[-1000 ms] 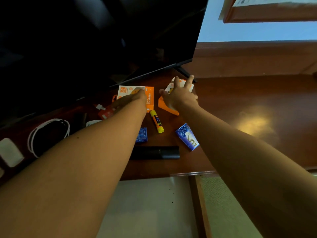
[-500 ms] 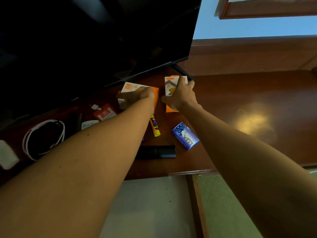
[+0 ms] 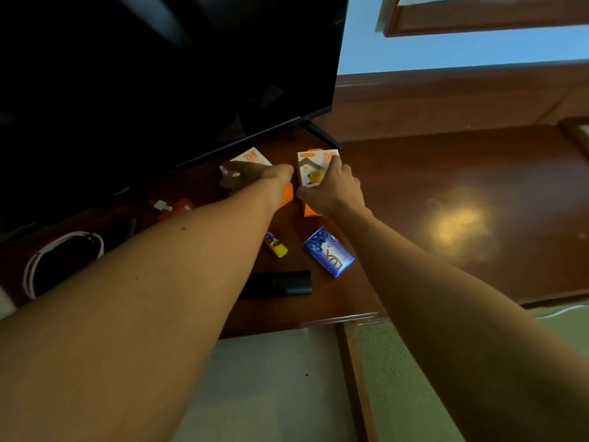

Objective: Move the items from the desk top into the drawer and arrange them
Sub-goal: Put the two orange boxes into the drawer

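Note:
Two orange-and-white charger boxes lie on the dark wooden desk top [image 3: 446, 173] under the screen. My left hand [image 3: 255, 178] is closed on the left box [image 3: 251, 157], tilting it. My right hand [image 3: 331, 189] grips the right box [image 3: 310, 164], its front face turned up toward me. Nearer me lie a yellow glue stick [image 3: 276, 245], a blue soap packet [image 3: 329, 252] and a black cylinder [image 3: 280, 283]. The open drawer [image 3: 271, 384] with a pale bottom is below the desk edge.
A large black screen [image 3: 159, 74] leans over the back left of the desk, its stand foot [image 3: 322, 135] beside the boxes. A coiled white cable [image 3: 63, 256] and a red-and-white pack [image 3: 173, 208] lie at the left. Green carpet [image 3: 408, 393] lies right of the drawer.
Both hands have closed on the two charger boxes and tipped them up off the desk. The right box now shows its white front. The view has shifted slightly.

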`<state>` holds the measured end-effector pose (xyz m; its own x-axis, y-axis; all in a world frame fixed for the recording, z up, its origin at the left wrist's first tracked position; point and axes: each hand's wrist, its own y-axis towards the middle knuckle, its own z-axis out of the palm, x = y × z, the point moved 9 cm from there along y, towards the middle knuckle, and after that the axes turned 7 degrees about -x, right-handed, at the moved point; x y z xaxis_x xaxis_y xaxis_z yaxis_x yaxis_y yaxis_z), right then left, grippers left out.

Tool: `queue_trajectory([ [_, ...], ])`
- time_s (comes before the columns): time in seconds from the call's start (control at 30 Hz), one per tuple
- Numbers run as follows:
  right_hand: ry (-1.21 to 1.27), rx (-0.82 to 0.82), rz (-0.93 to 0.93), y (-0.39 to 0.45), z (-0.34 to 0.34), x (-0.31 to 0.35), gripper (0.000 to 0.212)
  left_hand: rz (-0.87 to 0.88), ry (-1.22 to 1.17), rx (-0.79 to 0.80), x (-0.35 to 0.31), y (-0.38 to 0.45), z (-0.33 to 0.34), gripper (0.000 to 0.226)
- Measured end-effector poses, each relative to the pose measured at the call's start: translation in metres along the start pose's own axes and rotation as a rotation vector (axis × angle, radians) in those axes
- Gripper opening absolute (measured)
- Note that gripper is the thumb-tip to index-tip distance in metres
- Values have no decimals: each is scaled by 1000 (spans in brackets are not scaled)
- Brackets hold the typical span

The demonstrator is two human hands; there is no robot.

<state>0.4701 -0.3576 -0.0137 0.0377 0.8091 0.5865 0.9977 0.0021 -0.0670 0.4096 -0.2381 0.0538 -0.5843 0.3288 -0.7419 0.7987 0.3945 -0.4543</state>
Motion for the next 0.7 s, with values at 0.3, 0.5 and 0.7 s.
queue_trajectory([
  [0.3,12,-40,-29,-6,-1,5,92,-89,120,-427,60,72,-17,116],
  [0.5,16,-81,-43,-36,-11,14,86,96,194,-434,63,40,-29,115],
  [0.7,-33,-127,-136,-100,-30,26,77,249,190,-430,100,-23,-51,119],
])
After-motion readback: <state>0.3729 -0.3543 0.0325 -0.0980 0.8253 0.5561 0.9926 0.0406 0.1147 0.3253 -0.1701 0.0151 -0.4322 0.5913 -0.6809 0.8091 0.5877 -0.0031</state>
